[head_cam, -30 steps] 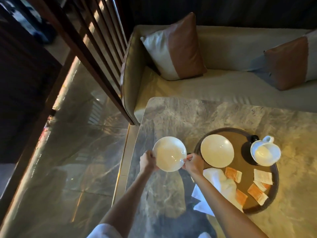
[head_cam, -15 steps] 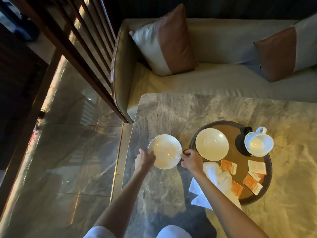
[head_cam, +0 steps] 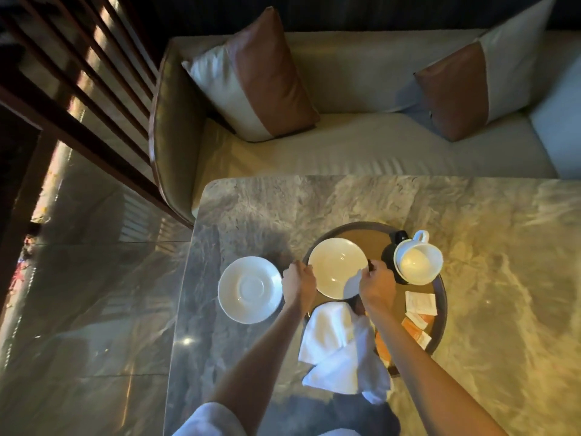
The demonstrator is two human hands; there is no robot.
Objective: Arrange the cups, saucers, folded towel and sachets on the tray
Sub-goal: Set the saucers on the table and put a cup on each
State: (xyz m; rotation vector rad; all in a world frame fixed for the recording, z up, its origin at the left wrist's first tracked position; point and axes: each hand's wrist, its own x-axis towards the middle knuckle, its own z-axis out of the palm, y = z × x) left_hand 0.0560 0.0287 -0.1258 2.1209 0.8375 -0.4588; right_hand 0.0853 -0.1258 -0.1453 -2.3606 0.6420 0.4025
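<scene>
Tray [head_cam: 361,225], round, dark rim, brown floor, stands on the marble counter [head_cam: 487,221] in front of a pale sofa [head_cam: 361,152]. Held saucer [head_cam: 336,265], pale, sits over the tray's left half, between the two hands. The left hand [head_cam: 298,283] grips its left rim with curled fingers and the right hand [head_cam: 375,286] pinches its right rim. Whether it rests on the tray or is raised clear of it cannot be told. Second saucer [head_cam: 250,289], white, lies flat on the counter off the tray, just left of the left hand and untouched. White cup [head_cam: 418,262], handle turned to the far side, sits at the tray's far right on a dark item of uncertain kind, just right of the right hand and apart from it. Folded towel [head_cam: 330,332], white, loosely folded, lies nearer than the held saucer, between the two forearms, draped over the tray's near rim onto the counter. White sachet [head_cam: 420,304] lies on the tray's right side, right of the right wrist. Orange sachets [head_cam: 415,322] lie just nearer than it, with another partly hidden beside the right forearm. Two brown-and-white cushions [head_cam: 254,80] lean on the sofa back. Glossy stone floor [head_cam: 78,309] and slatted wooden screen [head_cam: 78,73] are to the left.
</scene>
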